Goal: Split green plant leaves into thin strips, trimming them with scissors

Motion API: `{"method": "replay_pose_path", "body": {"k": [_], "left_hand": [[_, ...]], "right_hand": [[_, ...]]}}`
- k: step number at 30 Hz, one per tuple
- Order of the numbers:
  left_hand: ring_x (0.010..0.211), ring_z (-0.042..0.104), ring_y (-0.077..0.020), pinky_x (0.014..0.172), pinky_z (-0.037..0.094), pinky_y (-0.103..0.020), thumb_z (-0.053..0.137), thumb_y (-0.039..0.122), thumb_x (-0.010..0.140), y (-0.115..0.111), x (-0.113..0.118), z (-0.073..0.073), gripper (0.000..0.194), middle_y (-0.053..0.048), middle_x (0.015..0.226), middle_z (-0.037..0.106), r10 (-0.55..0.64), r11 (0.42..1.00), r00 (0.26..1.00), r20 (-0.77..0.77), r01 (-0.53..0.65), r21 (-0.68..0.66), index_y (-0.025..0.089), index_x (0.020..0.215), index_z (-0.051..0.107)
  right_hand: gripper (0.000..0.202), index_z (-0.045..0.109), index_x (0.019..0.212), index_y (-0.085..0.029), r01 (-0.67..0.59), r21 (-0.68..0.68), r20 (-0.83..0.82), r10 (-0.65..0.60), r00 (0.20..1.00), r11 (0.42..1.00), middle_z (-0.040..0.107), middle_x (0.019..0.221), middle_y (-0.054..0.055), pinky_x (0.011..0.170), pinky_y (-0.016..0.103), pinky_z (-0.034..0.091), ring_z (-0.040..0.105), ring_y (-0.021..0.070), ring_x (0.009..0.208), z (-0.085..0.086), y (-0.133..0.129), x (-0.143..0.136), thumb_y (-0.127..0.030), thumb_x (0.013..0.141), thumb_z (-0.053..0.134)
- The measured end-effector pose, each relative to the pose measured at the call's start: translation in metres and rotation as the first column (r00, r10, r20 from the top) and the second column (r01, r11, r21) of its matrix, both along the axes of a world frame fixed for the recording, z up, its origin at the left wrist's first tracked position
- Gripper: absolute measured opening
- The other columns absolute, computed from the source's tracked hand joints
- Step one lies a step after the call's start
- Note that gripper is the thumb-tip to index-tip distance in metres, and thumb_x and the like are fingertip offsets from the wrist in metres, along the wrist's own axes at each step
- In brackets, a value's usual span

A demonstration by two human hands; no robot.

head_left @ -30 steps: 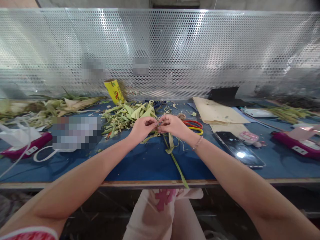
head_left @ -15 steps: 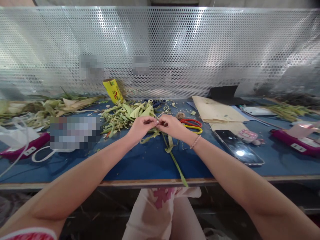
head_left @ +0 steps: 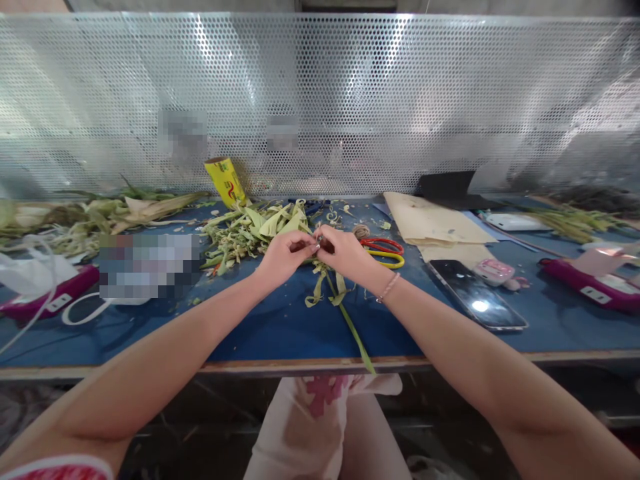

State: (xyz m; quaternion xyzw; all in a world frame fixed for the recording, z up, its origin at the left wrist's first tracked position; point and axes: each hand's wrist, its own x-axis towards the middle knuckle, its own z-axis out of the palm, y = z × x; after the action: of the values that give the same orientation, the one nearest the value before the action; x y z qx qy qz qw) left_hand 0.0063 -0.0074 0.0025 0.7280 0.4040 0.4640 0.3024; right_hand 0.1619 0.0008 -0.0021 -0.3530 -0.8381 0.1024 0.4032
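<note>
My left hand (head_left: 284, 256) and my right hand (head_left: 346, 255) meet fingertip to fingertip over the blue table, both closed in a pinch. Between them is a piece of corn husk, mostly hidden by the fingers. Below the hands curl loose pale green husk strips (head_left: 316, 292). One long green strip (head_left: 353, 327) runs down to the table's front edge. Just beyond my left hand lies a heap of cut and twisted corn husks (head_left: 240, 233). Right of my right hand are scissors with red and yellow handles (head_left: 387, 253) and a small ball of twine (head_left: 361, 231).
A yellow tube (head_left: 226, 181) stands tilted behind the heap. On the right lie a phone (head_left: 473, 293), a pink case (head_left: 494, 271), brown paper (head_left: 435, 220) and a purple power strip (head_left: 590, 283). More husks (head_left: 125, 217) lie left. A perforated metal screen (head_left: 320, 100) closes the back.
The fingers have shifted slightly at the pinch. The curled husk strip under my left hand has swung right and now hangs lower beneath both hands.
</note>
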Motion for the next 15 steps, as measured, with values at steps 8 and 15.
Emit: {"method": "replay_pose_path", "body": {"k": [8, 15], "left_hand": [[0.063, 0.054, -0.0104, 0.062, 0.044, -0.024, 0.060, 0.026, 0.068, -0.0006, 0.0003, -0.0012, 0.011, -0.001, 0.067, 0.060, 0.072, 0.996, 0.996, 0.052, -0.075, 0.051, 0.016, 0.070, 0.060], [0.061, 0.052, -0.0093, 0.058, 0.042, -0.022, 0.055, 0.025, 0.072, -0.0044, 0.0013, 0.0018, 0.009, 0.000, 0.068, 0.058, 0.121, 0.985, 0.988, 0.091, -0.131, 0.115, 0.016, 0.073, 0.058]], "right_hand": [[0.009, 0.061, 0.074, -0.015, -0.040, -0.188, -0.200, 0.002, 0.980, 0.981, 0.063, 0.071, 0.002, 0.064, 0.024, 0.041, 0.055, 0.0119, 0.066, 0.0013, 0.0031, -0.0019, -0.018, 0.071, 0.053], [0.014, 0.063, 0.072, -0.014, -0.259, -0.443, -0.537, -0.022, 0.843, 0.858, 0.063, 0.069, 0.002, 0.065, 0.026, 0.045, 0.056, 0.0105, 0.065, 0.0091, -0.0002, -0.0043, -0.025, 0.062, 0.063]]}}
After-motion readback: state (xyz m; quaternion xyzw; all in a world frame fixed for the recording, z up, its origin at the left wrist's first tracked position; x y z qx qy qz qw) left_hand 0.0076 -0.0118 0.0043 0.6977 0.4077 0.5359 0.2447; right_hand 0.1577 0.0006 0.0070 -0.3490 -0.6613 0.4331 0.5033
